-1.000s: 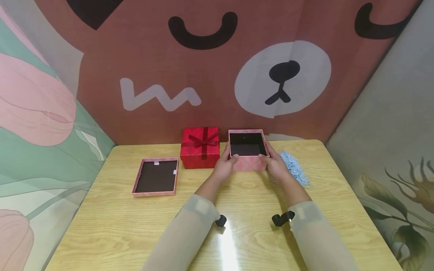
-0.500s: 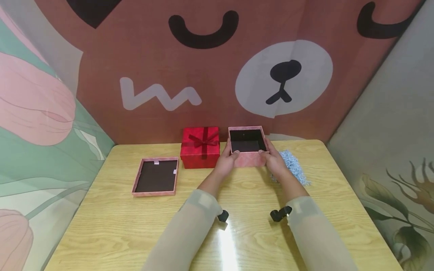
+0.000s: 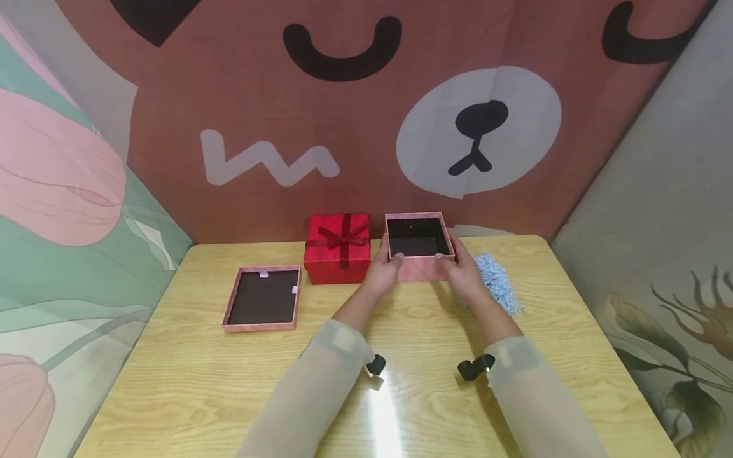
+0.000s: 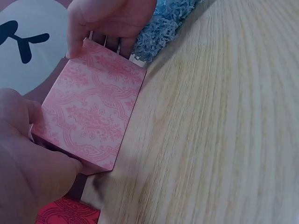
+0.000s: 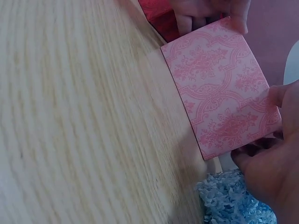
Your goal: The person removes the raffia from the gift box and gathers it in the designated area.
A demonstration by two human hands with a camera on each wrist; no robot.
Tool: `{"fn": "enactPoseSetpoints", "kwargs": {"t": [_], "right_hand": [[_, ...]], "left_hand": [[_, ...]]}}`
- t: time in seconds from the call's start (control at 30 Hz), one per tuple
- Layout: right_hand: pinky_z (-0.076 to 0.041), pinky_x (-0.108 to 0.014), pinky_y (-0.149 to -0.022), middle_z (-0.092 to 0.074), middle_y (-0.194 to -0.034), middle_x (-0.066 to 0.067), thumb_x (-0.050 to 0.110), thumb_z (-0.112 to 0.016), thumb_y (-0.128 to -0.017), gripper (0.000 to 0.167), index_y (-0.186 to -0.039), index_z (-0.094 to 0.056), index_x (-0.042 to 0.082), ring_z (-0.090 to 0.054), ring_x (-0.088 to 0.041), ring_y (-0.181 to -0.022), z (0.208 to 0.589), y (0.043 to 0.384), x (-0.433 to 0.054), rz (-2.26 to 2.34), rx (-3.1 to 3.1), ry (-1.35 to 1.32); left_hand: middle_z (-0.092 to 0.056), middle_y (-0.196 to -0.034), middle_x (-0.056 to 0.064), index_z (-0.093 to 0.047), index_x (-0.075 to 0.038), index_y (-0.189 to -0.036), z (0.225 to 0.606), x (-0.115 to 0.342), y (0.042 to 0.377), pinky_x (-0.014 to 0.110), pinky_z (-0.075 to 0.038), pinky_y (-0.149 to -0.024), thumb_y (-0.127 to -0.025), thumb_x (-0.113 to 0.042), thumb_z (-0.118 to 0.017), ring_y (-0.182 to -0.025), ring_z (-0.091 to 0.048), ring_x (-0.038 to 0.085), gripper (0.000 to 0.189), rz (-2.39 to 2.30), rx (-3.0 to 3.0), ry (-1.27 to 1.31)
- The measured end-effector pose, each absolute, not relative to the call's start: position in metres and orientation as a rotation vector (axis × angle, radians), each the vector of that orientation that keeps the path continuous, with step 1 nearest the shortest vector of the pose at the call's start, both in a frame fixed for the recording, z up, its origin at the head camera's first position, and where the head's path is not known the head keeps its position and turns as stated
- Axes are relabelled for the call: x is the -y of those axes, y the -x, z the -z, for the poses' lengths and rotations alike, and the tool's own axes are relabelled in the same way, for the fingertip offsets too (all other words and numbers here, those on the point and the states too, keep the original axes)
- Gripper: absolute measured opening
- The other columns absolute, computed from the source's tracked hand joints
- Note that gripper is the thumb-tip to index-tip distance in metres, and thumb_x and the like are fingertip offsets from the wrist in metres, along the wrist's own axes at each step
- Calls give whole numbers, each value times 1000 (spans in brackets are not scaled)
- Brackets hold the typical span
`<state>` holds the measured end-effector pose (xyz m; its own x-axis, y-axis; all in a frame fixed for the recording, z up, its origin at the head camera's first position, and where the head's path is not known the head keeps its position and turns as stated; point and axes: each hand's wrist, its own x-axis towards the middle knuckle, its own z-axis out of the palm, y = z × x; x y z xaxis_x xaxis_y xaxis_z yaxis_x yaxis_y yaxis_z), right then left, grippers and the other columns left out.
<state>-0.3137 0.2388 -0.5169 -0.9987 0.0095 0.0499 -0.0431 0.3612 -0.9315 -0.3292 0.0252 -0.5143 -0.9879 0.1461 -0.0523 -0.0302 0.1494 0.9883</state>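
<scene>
Box [image 3: 422, 268] of pink patterned card, open top up near the far edge of the table [image 3: 229, 381], lies between left hand [image 3: 382, 273] and right hand [image 3: 465, 273], neither nearer, each gripping its own side, thumbs at the front wall, blue shredded paper [image 3: 497, 283] beside the right.

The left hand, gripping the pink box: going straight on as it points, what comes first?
The left hand and pink box would probably meet the bear-print backdrop; its distance is unclear.

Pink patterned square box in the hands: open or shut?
Open. The head view shows the dark interior of the pink patterned square box; a shallow pink-rimmed square lid lies apart on the wooden table.
</scene>
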Motion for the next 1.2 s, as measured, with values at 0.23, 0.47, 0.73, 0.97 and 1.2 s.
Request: {"fn": "enactPoseSetpoints", "kwargs": {"t": [0.23, 0.47, 0.73, 0.97, 1.2], "right_hand": [[-37, -52, -119, -38, -163, -19, 19, -62, -105, 69, -163, -27, 6, -43, -42, -144, 507, 309, -233, -1661, 2484, -61], [-32, -49, -122, -37, -164, -17, 11, -64, -101, 71, -163, -29, 5, -36, -38, -149, 492, 303, -226, -1649, 2412, -29], [-37, -44, -119, -42, -162, -10, 10, -64, -101, 66, -162, -37, 14, -38, -29, -149, 487, 301, -213, -1625, 2355, -48], [-34, -43, -122, -42, -161, -16, 1, -63, -101, 63, -158, -39, 5, -39, -33, -149, 482, 297, -195, -1727, 2283, -145], [-36, -51, -120, -43, -158, -25, -8, -60, -99, 60, -154, -39, -7, -41, -39, -147, 457, 280, -170, -1824, 2223, -244]], "left_hand": [[-24, -171, 6, -9, -16, -168, 504, -22, 325, 42, -23, -127, -107, -27, -56, -156, -24, 26, 78, -2026, -2198, -98], [-20, -172, 1, -10, -18, -168, 490, -19, 319, 40, -24, -126, -107, -28, -56, -157, -22, 24, 77, -2034, -2190, -159], [-21, -172, -4, -11, -26, -168, 478, -11, 308, 36, -28, -125, -107, -30, -57, -156, -23, 19, 77, -2028, -2203, -218], [-27, -170, 8, -20, -18, -167, 469, 2, 303, 41, -29, -124, -106, -31, -59, -155, -28, 28, 74, -1998, -2262, -239], [-31, -169, 4, -26, -16, -166, 466, 15, 301, 41, -32, -123, -105, -24, -62, -154, -31, 27, 71, -2096, -2248, -265]]}}
